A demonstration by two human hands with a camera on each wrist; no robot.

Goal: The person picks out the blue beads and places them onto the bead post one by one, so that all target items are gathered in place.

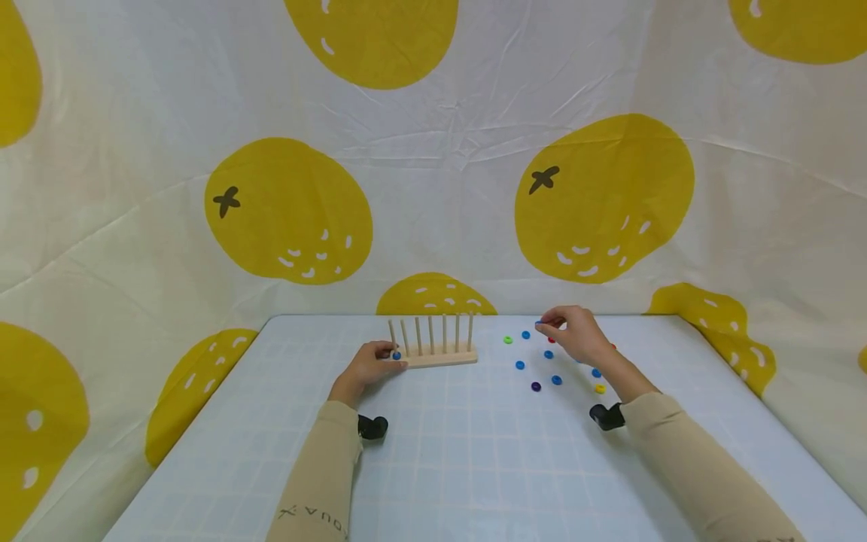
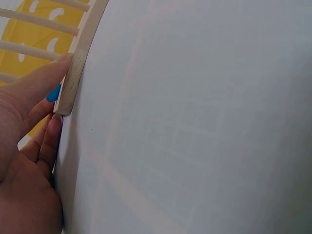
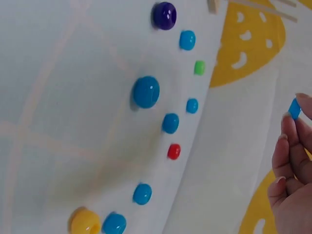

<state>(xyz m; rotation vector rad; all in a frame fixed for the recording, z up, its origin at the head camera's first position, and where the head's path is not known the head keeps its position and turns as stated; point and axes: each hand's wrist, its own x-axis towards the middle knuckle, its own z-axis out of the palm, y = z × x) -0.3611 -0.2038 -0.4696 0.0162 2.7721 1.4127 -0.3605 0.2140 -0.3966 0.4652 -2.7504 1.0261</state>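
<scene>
A wooden peg rack [image 1: 443,360] stands on the table with several thin upright pegs along its base. My left hand [image 1: 371,364] grips its left end, thumb along the front edge and fingers at the end and behind. One blue bead [image 1: 396,356] sits low at the leftmost peg, between thumb and fingers; it peeks out beside the base in the left wrist view. Raised above the table, my right hand [image 1: 576,333] pinches another blue bead [image 3: 294,108] between thumb and fingertips. This hand is above the far part of the scattered beads.
Loose beads lie right of the rack: several blue ones [image 3: 146,92], a purple one [image 1: 536,387], a green one [image 1: 508,340], a yellow one [image 1: 600,389] and red ones [image 3: 174,151]. Behind the table [image 1: 433,452] hangs a white cloth [image 1: 447,188] with yellow fruit shapes.
</scene>
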